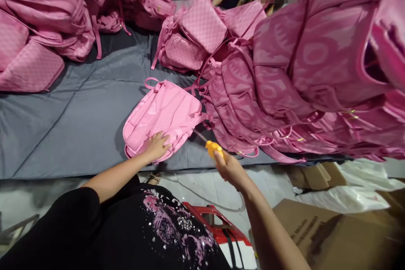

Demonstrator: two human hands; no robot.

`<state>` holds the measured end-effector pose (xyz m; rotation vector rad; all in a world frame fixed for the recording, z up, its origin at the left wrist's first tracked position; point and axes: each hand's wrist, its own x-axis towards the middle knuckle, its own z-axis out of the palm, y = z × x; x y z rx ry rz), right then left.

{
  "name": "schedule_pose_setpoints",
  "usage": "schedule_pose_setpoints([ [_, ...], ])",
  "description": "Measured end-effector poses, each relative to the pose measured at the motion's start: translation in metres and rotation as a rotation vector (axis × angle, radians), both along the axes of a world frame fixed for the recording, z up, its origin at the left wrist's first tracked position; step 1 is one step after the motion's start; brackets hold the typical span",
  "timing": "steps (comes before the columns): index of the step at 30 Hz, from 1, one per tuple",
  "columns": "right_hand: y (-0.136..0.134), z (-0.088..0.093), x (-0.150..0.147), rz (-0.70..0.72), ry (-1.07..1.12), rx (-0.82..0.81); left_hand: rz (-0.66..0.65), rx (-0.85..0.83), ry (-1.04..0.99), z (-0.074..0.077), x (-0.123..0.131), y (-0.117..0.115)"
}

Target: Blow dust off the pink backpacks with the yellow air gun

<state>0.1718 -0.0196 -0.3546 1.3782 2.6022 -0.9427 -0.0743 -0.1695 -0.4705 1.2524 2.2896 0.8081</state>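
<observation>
Pink perforated-back backpack (169, 107) appears mid-process: left hand (157, 147) rests thereon, fingers spread; right hand (230, 169) has fingers around yellow thin-nozzled tool (214, 148).

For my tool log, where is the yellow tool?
In the head view, just right of centre, the yellow tool is in the right hand, beside the light pink backpack.

The black fabric top (123, 236) has a short black sleeve (76, 206) on the left. Its front bears a splashed pink-and-lilac print (164, 225) set with small, glittering silvery studs (185, 222). The left hand (157, 147) and right hand (228, 168) are bare.
</observation>
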Motion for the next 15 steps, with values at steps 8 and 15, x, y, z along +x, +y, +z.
schedule_pose_setpoints([
  [8, -0.128, -0.054, -0.008, 0.005, -0.182, -0.181, 0.888, 0.402, -0.943, 0.014, -0.112, -0.058],
  [15, -0.173, -0.089, -0.053, -0.123, -0.379, -0.084, 0.779, 0.330, -1.347, 0.001, -0.137, -0.047],
])
